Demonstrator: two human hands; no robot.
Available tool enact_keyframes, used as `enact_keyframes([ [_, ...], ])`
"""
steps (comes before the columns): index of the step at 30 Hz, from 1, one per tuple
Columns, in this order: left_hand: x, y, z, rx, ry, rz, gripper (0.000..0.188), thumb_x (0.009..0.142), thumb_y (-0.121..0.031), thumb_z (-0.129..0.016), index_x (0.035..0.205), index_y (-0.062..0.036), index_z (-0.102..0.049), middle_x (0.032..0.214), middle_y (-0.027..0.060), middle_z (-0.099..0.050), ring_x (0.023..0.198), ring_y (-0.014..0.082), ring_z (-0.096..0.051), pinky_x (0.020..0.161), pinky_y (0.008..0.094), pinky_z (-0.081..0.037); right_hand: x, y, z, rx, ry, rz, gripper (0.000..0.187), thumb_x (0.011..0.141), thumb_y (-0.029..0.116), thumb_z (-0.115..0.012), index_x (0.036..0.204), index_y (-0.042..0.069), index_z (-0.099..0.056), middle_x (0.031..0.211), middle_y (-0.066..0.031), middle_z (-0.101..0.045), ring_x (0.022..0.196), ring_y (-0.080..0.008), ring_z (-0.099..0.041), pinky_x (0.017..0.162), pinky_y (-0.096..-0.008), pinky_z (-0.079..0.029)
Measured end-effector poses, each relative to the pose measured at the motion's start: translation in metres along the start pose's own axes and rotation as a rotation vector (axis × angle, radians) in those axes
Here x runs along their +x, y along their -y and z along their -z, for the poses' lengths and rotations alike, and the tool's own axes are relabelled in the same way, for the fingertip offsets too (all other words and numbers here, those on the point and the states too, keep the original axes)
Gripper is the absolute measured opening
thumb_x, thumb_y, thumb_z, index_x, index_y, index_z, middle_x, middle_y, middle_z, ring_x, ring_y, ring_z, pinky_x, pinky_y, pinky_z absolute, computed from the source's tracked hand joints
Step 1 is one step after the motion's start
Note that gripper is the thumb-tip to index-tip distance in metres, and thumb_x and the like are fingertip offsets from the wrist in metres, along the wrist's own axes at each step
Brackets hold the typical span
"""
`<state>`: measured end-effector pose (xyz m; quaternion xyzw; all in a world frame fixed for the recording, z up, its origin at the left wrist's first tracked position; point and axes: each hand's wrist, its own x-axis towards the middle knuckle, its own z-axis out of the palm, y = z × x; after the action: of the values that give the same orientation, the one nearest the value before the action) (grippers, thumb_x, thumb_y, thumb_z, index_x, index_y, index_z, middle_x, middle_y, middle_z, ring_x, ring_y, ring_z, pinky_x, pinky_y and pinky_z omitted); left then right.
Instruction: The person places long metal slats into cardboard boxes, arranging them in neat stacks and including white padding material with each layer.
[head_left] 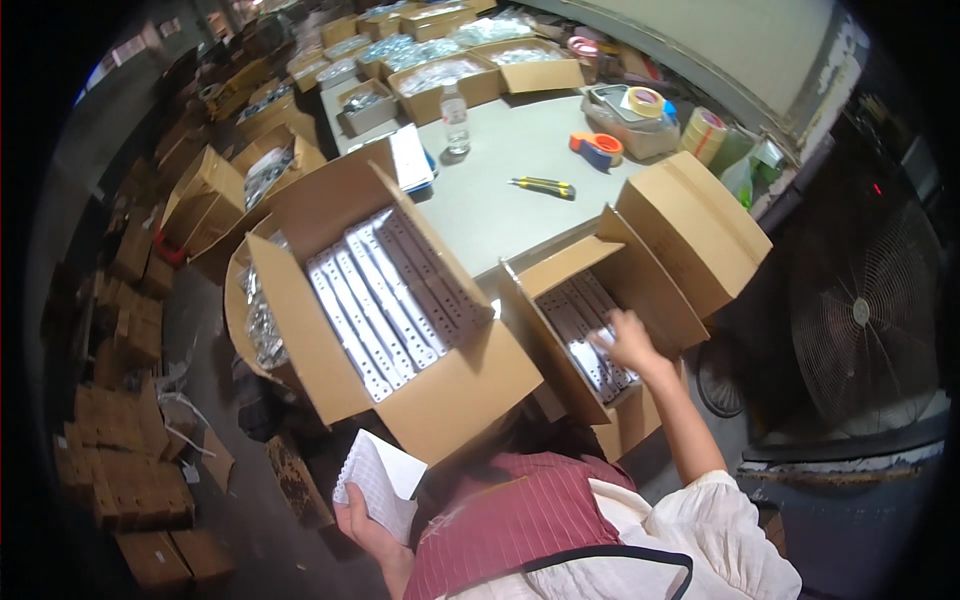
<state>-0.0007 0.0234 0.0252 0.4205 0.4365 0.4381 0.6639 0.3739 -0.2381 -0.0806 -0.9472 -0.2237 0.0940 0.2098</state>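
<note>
Rails (588, 366) in the smaller carton (655, 275) look stiff, slick, weighty; grasp their long edges; right hand (632, 345) half-curled over them, hold unclear; left hand (366, 522) clasps paper pad (377, 488).

A pale grey-green table (490, 220) runs from the middle of the frame to the top, its surface catching soft light. Along the upper right stretches a pale wall panel (720, 45), bordered by an upright with patchy, flaking paint (838, 60). The right side falls into shadow around a large round wire-caged fan (860, 310), above a worn ledge (845, 467). Dark grey floor (212, 325) shows at left, beside stacked brown cartons (115, 470). Small bright windows (128, 48) light the dim upper-left corner.
</note>
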Motion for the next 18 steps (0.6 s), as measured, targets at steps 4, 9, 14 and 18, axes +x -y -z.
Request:
enact_keyframes([
  [4,-0.002,-0.003,-0.02,0.027,0.044,-0.015,0.034,0.102,-0.023,-0.053,0.123,0.0037,-0.058,0.112,0.0147,-0.067,0.098,0.0238,-0.065,0.086,0.0366,-0.051,-0.034,-0.013,-0.074,-0.209,0.332,-0.059,0.102,0.068,0.053,-0.085,0.134,-0.009,-0.039,0.135,-0.0368,-0.04,0.123,-0.0487,-0.047,0.101,-0.0503,-0.048],
  [9,0.007,0.041,0.018,0.626,0.328,-0.973,0.063,0.087,-0.041,-0.06,0.13,0.0041,-0.052,0.122,0.0201,-0.057,0.118,0.0343,-0.055,0.098,0.0475,-0.042,-0.023,-0.012,-0.066,-0.167,0.285,0.055,0.099,0.056,0.05,-0.091,0.122,-0.01,-0.048,0.121,-0.0272,-0.052,0.116,-0.0416,-0.054,0.093,-0.0519,-0.051],
  [14,-0.001,0.027,0.012,0.889,0.432,-0.784,0.081,0.08,-0.039,-0.061,0.146,-0.0029,-0.032,0.135,0.0214,-0.044,0.126,0.0378,-0.047,0.101,0.0525,-0.038,-0.029,-0.003,-0.061,-0.258,0.122,0.16,0.09,0.06,0.049,-0.088,0.119,-0.007,-0.051,0.112,-0.025,-0.057,0.11,-0.041,-0.057,0.088,-0.047,-0.052],
  [18,-0.002,0.051,0.027,0.449,0.179,-0.475,0.078,0.08,-0.024,-0.061,0.149,-0.0052,-0.029,0.13,0.019,-0.049,0.119,0.0347,-0.051,0.099,0.0471,-0.042,-0.024,-0.015,-0.06,-0.043,0.085,0.141,0.08,0.065,0.044,-0.087,0.118,-0.005,-0.052,0.11,-0.0267,-0.056,0.108,-0.0431,-0.057,0.09,-0.0471,-0.05],
])
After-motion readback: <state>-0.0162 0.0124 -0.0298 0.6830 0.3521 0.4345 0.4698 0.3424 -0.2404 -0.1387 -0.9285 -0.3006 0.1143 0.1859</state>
